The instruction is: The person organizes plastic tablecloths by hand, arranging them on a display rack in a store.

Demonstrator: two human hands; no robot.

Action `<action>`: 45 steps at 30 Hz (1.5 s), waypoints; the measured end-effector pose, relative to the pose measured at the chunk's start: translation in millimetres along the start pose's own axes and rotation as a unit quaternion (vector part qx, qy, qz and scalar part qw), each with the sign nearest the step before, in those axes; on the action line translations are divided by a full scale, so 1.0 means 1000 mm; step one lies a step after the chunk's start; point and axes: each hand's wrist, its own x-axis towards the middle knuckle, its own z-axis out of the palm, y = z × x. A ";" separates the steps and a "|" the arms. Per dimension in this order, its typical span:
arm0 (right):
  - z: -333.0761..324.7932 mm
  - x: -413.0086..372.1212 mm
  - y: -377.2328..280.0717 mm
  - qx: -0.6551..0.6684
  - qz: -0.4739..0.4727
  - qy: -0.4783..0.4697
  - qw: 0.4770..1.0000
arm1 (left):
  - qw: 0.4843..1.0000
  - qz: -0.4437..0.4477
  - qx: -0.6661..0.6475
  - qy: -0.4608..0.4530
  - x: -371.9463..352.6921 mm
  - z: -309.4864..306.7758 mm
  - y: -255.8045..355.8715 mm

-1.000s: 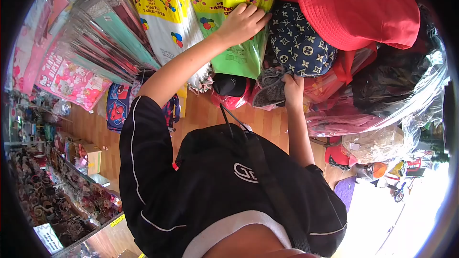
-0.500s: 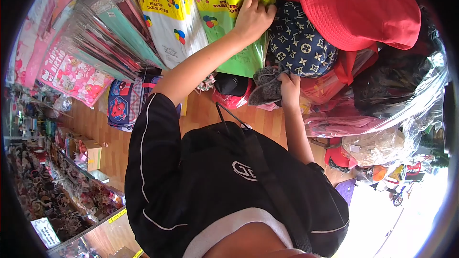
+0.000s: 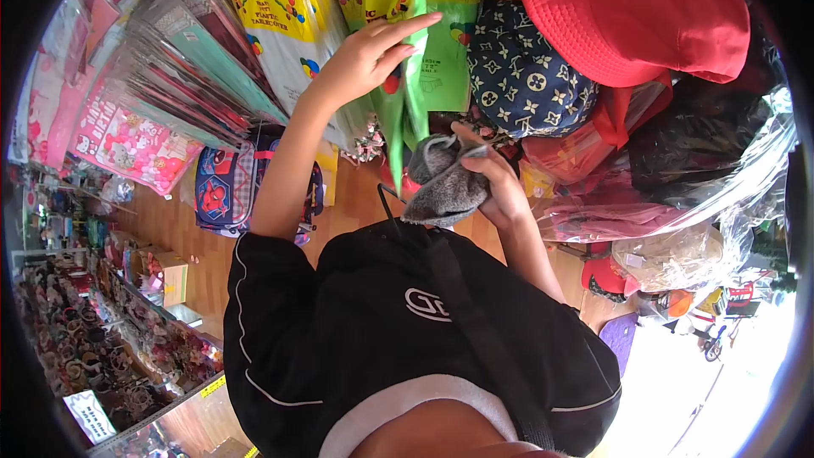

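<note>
My left hand (image 3: 363, 59) is up among the hanging packets, its index finger stretched out, against the edge of a green plastic tablecover packet (image 3: 405, 110) that is tilted and seen nearly edge-on. Behind it hangs another green tablecover packet (image 3: 449, 76), facing me. A white plastic tablecover packet (image 3: 284, 51) hangs to the left. My right hand (image 3: 502, 191) is closed around a bunched grey cloth (image 3: 449, 191) in front of my chest. Part of the cloth lies hidden behind my fingers.
A dark blue patterned cap (image 3: 534, 76) and a red cap (image 3: 627, 13) hang at the upper right. Plastic-wrapped goods (image 3: 678, 170) bulge at the right. A Spider-Man bag (image 3: 225, 191) hangs at left, above a wooden floor (image 3: 203, 250). Hair-accessory shelves (image 3: 93, 314) line the lower left.
My left hand has moved left and swung the front green packet sideways, uncovering the one behind. My right hand has drawn the grey cloth down and left, closer to my chest.
</note>
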 end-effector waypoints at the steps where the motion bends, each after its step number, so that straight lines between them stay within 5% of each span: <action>1: 0.005 -0.003 -0.002 0.000 -0.038 -0.032 0.999 | 1.000 -0.003 0.003 -0.001 -0.004 -0.003 -0.001; 3: 0.024 -0.003 -0.006 -0.123 -0.217 0.024 0.968 | 0.997 0.036 0.005 0.064 -0.012 -0.007 -0.004; 5: 0.038 0.017 -0.012 -0.336 -0.431 0.097 0.832 | 0.997 0.013 0.033 0.064 -0.022 -0.011 -0.007; 7: 0.052 0.061 -0.015 -0.355 -0.531 0.157 0.753 | 0.989 0.012 0.045 0.139 -0.029 -0.010 -0.006; 9: 0.068 0.111 -0.028 -0.434 -0.650 0.186 0.595 | 0.983 0.031 0.062 0.171 -0.035 -0.008 -0.010; 11: 0.076 0.161 -0.036 -0.473 -0.681 0.130 0.544 | 0.973 0.037 0.092 0.208 -0.041 -0.009 -0.014; 13: 0.082 0.192 -0.045 -0.680 -0.566 0.190 0.426 | 0.971 0.030 0.098 0.217 -0.043 -0.007 -0.011; 17: 0.068 0.204 -0.041 -0.644 -0.610 0.173 0.428 | 0.966 0.014 0.116 0.230 -0.039 -0.002 -0.013; 19: 0.037 0.213 -0.017 -0.676 -0.580 0.184 0.416 | 0.960 0.007 0.134 0.245 -0.042 0.002 -0.014; 21: 0.000 0.222 0.016 -0.651 -0.549 0.229 0.472 | 0.958 0.006 0.132 0.256 -0.042 0.005 -0.015; 30: -0.084 0.202 0.108 -0.718 -0.448 0.255 0.467 | 0.953 -0.002 0.129 0.273 -0.044 0.008 -0.016; 32: -0.089 0.187 0.130 -0.632 -0.402 0.317 0.582 | 0.952 0.000 0.126 0.280 -0.043 0.009 -0.016; 33: -0.092 0.179 0.131 -0.631 -0.403 0.318 0.582 | 0.952 0.002 0.126 0.279 -0.043 0.009 -0.017; 35: -0.101 0.163 0.128 -0.520 0.022 0.241 0.819 | 0.952 0.008 0.109 0.286 -0.043 0.010 -0.019; 36: -0.084 0.150 0.122 -0.519 0.024 0.243 0.819 | 0.953 0.007 0.107 0.284 -0.044 0.009 -0.018; 38: -0.036 0.131 0.093 -0.439 -0.298 0.206 0.822 | 0.952 0.009 0.107 0.288 -0.044 0.007 -0.016; 39: -0.005 0.121 0.066 -0.493 -0.422 0.189 0.736 | 0.952 0.006 0.106 0.286 -0.044 0.007 -0.014; 40: 0.032 0.105 0.036 -0.469 -0.415 0.136 0.768 | 0.951 0.011 0.110 0.290 -0.046 0.007 -0.010; 43: 0.062 0.135 -0.009 -0.504 -0.595 0.090 0.619 | 0.944 0.038 0.131 0.302 -0.047 0.010 -0.008; 45: 0.063 0.173 -0.021 -0.510 -0.613 0.079 0.598 | 0.938 0.052 0.147 0.311 -0.046 0.012 -0.003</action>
